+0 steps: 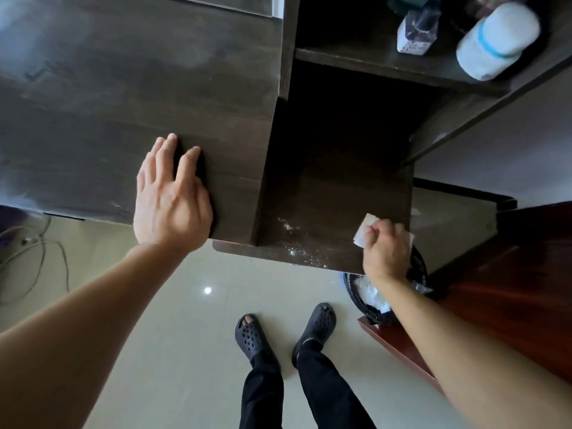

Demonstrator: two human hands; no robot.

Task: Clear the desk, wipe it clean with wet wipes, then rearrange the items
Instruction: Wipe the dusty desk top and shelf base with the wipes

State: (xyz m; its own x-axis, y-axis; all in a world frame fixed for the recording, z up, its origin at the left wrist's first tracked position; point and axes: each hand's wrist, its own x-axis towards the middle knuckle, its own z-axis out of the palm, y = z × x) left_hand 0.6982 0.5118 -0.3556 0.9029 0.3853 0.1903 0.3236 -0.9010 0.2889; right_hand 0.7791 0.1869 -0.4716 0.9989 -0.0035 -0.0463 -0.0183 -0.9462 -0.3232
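1. Dark wood forms the desk [93,119], its top bare and streaked.
2. Left hand [171,196] lies flat and open on the desk near its front edge, holding nothing.
3. Right hand [385,246] is closed around a white wet wipe [365,226], pressed on the lower shelf [325,212] beside pale crumbs [291,239].
4. White bottle [498,41] with a blue band lies on the upper shelf.
5. Black bin [371,298] with white waste stands on the floor beneath the right hand.

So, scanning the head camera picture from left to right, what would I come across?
Loose cables on the floor → left hand flat on the desk top → white crumbs on the lower shelf → right hand clutching a wipe → white bottle up on the shelf.
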